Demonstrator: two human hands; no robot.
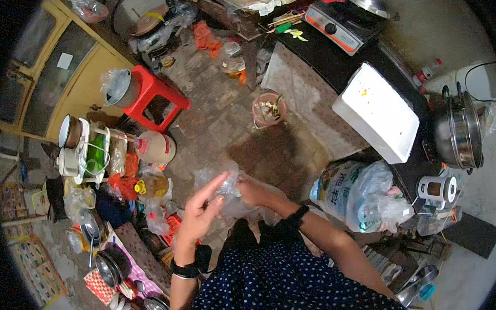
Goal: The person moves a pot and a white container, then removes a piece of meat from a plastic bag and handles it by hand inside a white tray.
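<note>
A crumpled clear plastic bag is in front of my waist, above the floor. My right hand grips the bag, and thin film hangs below and beside that wrist. My left hand is at the bag's left side. Its index finger and thumb are spread, with the fingertips against or just over the film; whether they pinch it I cannot tell. Beyond the hands, a pink plastic bin holding food scraps stands on the floor.
A red plastic stool carries a metal pot. On the right, a white foam box rests on a dark counter beside a gas stove. A large printed sack stands near my right arm. Bottles stand left.
</note>
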